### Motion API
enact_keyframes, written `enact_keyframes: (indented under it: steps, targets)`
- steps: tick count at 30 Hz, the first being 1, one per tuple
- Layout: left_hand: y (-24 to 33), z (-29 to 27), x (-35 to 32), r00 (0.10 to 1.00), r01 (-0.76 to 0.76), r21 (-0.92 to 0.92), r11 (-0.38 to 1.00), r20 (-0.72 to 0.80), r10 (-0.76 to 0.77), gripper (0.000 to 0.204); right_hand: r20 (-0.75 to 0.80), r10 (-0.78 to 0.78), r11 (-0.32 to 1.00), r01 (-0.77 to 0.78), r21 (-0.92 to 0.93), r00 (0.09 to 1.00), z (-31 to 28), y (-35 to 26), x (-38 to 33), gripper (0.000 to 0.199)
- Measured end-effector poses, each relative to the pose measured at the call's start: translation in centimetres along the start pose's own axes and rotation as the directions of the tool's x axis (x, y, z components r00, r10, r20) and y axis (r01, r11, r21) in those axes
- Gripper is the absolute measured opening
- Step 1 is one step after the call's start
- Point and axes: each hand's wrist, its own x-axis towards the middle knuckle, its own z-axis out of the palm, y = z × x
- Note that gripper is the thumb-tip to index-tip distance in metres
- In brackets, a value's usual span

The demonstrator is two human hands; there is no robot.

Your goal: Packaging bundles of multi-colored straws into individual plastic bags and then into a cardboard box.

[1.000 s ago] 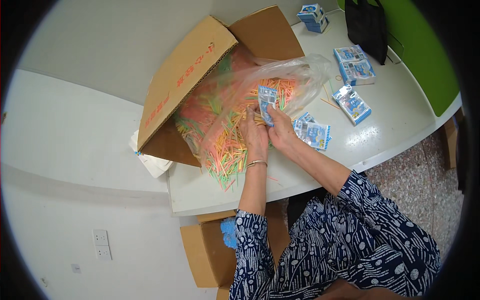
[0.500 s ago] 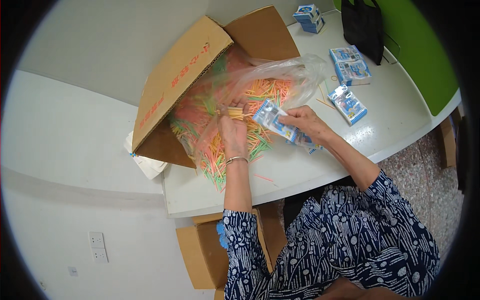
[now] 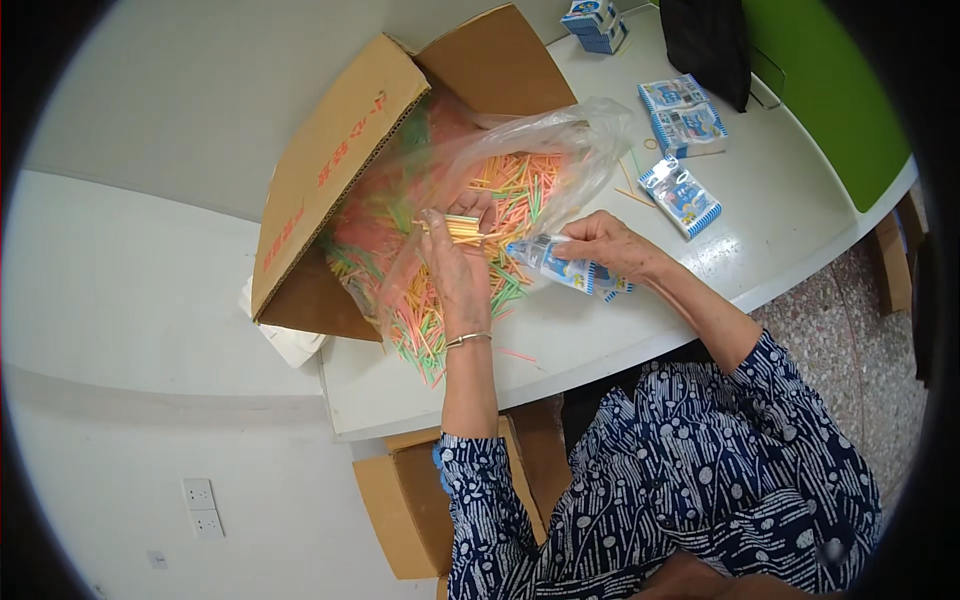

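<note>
My left hand (image 3: 458,280) is closed around a small bundle of thin yellow and orange sticks (image 3: 462,231), over a heap of loose pink, green, yellow and orange sticks (image 3: 522,188). The heap spills from a clear plastic bag (image 3: 603,122) lying in the mouth of a tipped cardboard carton (image 3: 335,175). Between thumb and fingers, my right hand (image 3: 612,246) pinches a blue-and-white plastic packet (image 3: 562,268). Its left end points at the bundle, very near it; whether they touch I cannot tell. Another such packet (image 3: 612,284) shows partly beneath it.
On the white table (image 3: 770,215) lie a filled-looking packet (image 3: 681,196), a pair of packets (image 3: 688,117), a few stray sticks and a rubber band. Farther back are stacked packets (image 3: 600,38) and a black bag (image 3: 708,45). An open carton (image 3: 400,510) sits below the table edge.
The packet in my right hand has tilted and dropped lower, its end now closer to the bundle. My left hand still grips the sticks. The whole view has shifted slightly.
</note>
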Motion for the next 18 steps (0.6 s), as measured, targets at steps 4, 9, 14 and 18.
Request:
enact_keyframes:
  steps: [4, 9, 14, 18]
  targets:
    - [0.2, 0.0, -0.8, 1.0, 0.011, 0.008, 1.0, -0.017, -0.011, 0.033, 0.02, -0.013, 0.999, 0.013, 0.038, 1.0, 0.8, -0.8, -0.4, 0.021]
    - [0.7, 0.3, -1.5, 1.0, 0.011, -0.002, 1.0, 0.0, -0.011, 0.032, 0.084, -0.012, 1.0, 0.014, -0.026, 0.996, -0.7, 0.4, 0.2, 0.023]
    - [1.5, 1.4, -2.6, 1.0, 0.001, 0.008, 1.0, 0.028, -0.001, 0.031, 0.117, 0.016, 0.998, -0.023, 0.054, 0.993, -0.8, -0.5, -0.6, 0.024]
    - [1.5, 2.3, -3.1, 0.998, -0.04, 0.016, 0.999, 0.056, 0.039, 0.032, 0.116, 0.037, 0.989, -0.053, 0.141, 0.993, -0.7, 0.2, -0.4, 0.023]
